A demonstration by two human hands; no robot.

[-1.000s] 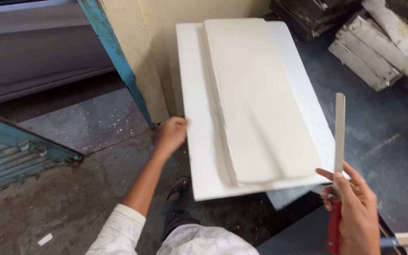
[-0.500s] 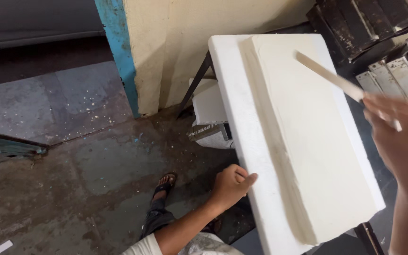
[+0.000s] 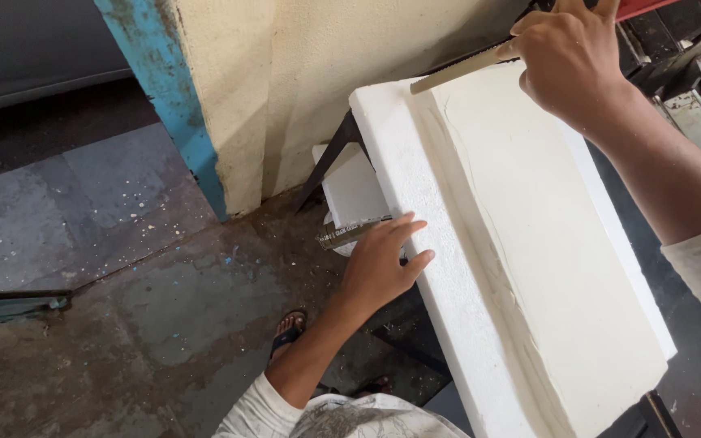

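**Foam slab under the saw: light, stiff and easy to dent**

The foam slab [image 3: 415,203] is a thick white block of grainy foam lying tilted on a dark metal stand [image 3: 330,158], which serves here as the surface. A cream-coloured sheet [image 3: 545,243] lies flat on top of it, covering most of its width and leaving a bare strip of foam along the side nearest the left hand [image 3: 379,264].

The left hand is spread open, fingers straight and thumb out, pressed flat against the slab's long side edge; its grip closes on nothing, it only braces. Just beside that hand, on the side away from the slab, a small metal tube [image 3: 353,233] and a smaller white foam offcut [image 3: 352,191] sit lower down by the stand.

The right hand [image 3: 569,61] is closed tightly round the handle of a hand saw [image 3: 460,69], whose toothed blade reaches out from the grip and rests across the far corner of the slab, at the end of the cream sheet.

Judging by its look, the slab is very light for its bulk and stiff enough to hold its shape, yet it probably crumbles and dents under a pinching finger and could snap if bent. It is likely to slide or lift under the blade, so a broad, flat palm against the side edge, as the left hand has it, seems the safest hold. Corners and thin edges are the weak spots.

A sandalled foot [image 3: 288,328] stands on the stained concrete floor [image 3: 123,243] below the left forearm.
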